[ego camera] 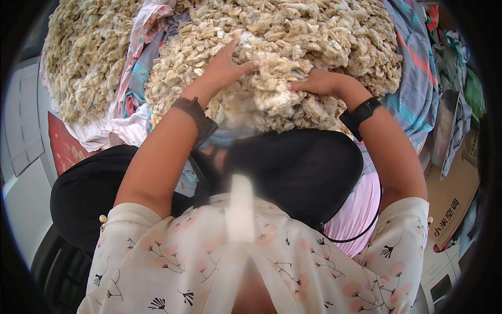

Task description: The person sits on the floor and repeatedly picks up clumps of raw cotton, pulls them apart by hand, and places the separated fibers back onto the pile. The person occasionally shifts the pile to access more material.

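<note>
A big heap of cream and tan fluffy tufts (pixel 298 35), which look like silkworm cocoons or raw fibre, lies before me. My left hand (pixel 225 66) rests on its near middle, thumb and fingers spread, holding nothing that I can make out. To the right, my right hand (pixel 319 82) reaches into the heap with its thumb towards a clump (pixel 274 84); its fingers are partly hidden among the tufts, so its grip is unclear. The clump lies between the two hands. Each wrist wears a black strap.
A second heap (pixel 88 59) lies at the upper left, beyond a pink floral cloth (pixel 133 59). Striped grey-blue cloth (pixel 417 78) borders the main heap on the right. A cardboard box (pixel 451 196) with writing stands at far right. My black-clad knees (pixel 298 165) are close to the heap.
</note>
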Available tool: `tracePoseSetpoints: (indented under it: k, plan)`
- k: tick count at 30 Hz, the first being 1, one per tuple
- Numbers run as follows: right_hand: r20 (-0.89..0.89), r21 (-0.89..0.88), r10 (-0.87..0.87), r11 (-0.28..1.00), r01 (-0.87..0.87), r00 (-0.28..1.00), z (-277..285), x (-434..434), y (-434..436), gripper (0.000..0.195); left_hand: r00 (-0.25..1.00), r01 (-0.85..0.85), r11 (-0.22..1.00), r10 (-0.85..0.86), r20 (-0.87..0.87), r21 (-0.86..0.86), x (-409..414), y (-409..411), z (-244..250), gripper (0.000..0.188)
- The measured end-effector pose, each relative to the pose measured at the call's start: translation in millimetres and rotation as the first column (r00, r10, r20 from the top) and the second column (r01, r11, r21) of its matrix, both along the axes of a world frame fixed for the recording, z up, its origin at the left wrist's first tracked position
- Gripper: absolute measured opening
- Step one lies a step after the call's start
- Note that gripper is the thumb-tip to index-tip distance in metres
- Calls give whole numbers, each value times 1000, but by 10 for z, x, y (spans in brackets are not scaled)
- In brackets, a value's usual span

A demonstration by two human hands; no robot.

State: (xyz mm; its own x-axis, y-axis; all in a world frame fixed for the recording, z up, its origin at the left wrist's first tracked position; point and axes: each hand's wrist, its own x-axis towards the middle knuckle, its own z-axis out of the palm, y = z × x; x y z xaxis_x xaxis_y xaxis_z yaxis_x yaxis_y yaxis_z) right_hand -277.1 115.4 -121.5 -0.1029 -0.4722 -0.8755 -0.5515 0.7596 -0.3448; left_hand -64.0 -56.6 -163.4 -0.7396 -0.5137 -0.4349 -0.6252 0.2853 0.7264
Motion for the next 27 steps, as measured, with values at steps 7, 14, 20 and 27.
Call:
tracePoseSetpoints:
  k: [7, 14, 20, 27]
  plan:
    - [71, -334, 122, 938, -91, 990, 68, 540, -404, 89, 961, -189, 708, 277, -21, 680, 43, -2, 144, 91]
    - [135, -484, 71, 875, 3, 988, 243, 838, -759, 69, 925, -174, 777, 340, -171, 604, 280, -479, 470, 78]
    - [104, -293, 132, 951, -97, 986, 329, 125, -147, 97, 992, 85, 988, -71, -107, 131, 331, -647, 720, 75]
    - [33, 143, 308, 940, -310, 951, 373, 477, -95, 106, 959, 274, 907, -231, 167, -320, 171, 15, 463, 91]
